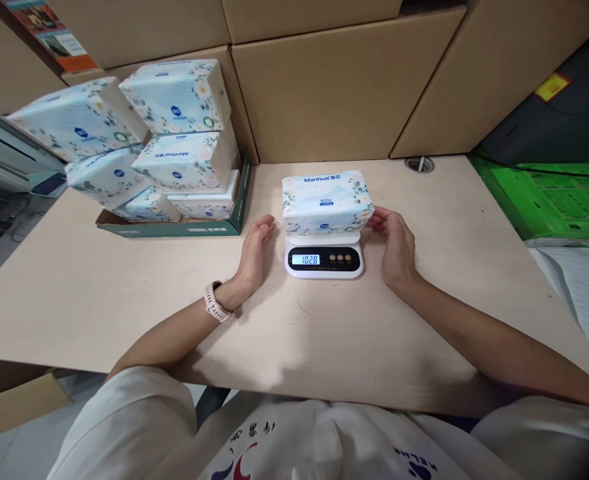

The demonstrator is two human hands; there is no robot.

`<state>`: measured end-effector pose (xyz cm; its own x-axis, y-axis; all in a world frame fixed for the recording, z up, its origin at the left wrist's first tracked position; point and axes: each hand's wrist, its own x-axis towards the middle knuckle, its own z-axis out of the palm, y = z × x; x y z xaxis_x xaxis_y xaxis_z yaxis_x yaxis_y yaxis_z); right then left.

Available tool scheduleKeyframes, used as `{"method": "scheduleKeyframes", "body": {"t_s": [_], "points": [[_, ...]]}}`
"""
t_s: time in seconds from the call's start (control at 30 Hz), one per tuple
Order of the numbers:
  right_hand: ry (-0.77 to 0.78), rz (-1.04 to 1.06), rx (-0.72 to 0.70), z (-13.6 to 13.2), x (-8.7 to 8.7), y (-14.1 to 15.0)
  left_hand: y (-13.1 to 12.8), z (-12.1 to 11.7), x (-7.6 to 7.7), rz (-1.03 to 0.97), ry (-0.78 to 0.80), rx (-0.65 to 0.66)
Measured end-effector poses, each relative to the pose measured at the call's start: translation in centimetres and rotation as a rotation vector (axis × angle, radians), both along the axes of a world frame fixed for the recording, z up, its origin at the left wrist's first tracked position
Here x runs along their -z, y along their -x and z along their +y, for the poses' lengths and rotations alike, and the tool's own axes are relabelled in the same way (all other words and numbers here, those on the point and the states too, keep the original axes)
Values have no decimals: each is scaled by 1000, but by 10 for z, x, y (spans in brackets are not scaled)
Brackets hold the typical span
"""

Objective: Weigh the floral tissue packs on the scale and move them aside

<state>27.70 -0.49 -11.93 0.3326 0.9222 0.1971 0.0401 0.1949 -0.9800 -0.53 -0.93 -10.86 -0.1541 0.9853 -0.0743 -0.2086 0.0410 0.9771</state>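
White scale [325, 264] loaded with one tissue pack [327, 203], flanked by two bare hands

One tissue pack, printed with flowers and leaves and marked Manhua, is borne by the white scale, its lettering turned toward the wearer. On the lit display [305, 260] the digits 1028 are shown; whether a decimal point is included cannot be told for certain. Three round buttons [340, 257] are set to the right of the digits.

The left hand [257, 252] is held just beside the pack and scale, apart from both; its fingers are pressed together and slightly curved, with nothing gripped. The left wrist is circled by a pale band [217, 303]. The right hand [398, 248] is placed at the pack's right side, fingers stretched toward it and lying close together, nothing pinched; whether the pack is touched by the fingertips cannot be told.

To the left, more tissue packs [177, 100] are piled in and above a shallow green tray [189, 229]. Everything is carried by a pale wooden table [304, 333]. The far edge is backed by large cardboard boxes [319, 100]; beyond the right edge, a bright green crate [564, 200] is seen.
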Motion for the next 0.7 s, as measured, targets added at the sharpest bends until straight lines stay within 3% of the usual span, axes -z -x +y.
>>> {"method": "scheduleKeyframes", "body": {"t_s": [0.7], "points": [[16,1,-2,-3,-6,1,0,-1,-2,-5,7,-4]]}}
